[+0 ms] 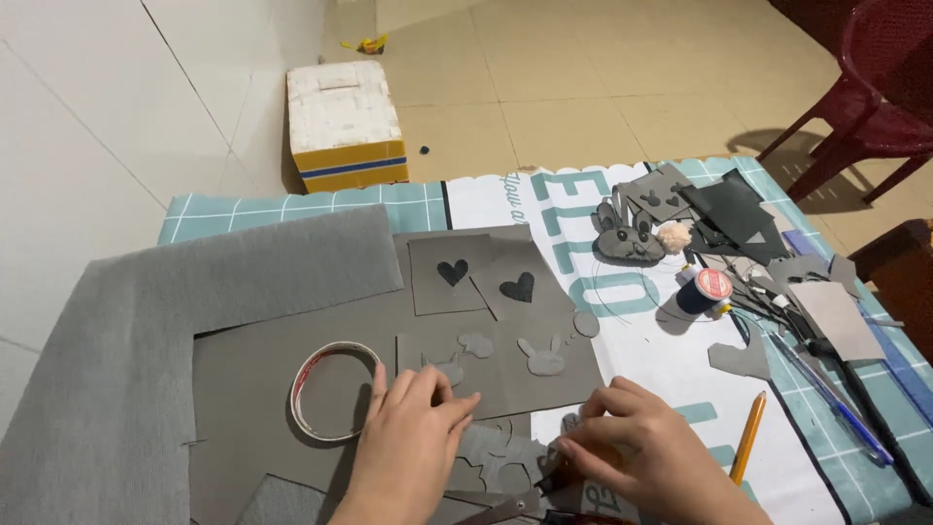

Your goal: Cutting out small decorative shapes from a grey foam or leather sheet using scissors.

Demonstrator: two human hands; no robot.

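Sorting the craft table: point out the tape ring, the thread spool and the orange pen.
tape ring (296, 394), head view, on its left rim
thread spool (712, 285), head view, on its red top
orange pen (749, 436), head view, on the middle of its barrel

Beige tiled floor (603, 78), white wall (97, 117), red plastic chair (865, 107).

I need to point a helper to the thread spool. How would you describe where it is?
Start at the white banner with teal letters across the table. On its right side, below the pompom, lies the spool. It is dark blue with a red round end, unlike the grey felt scraps around it.
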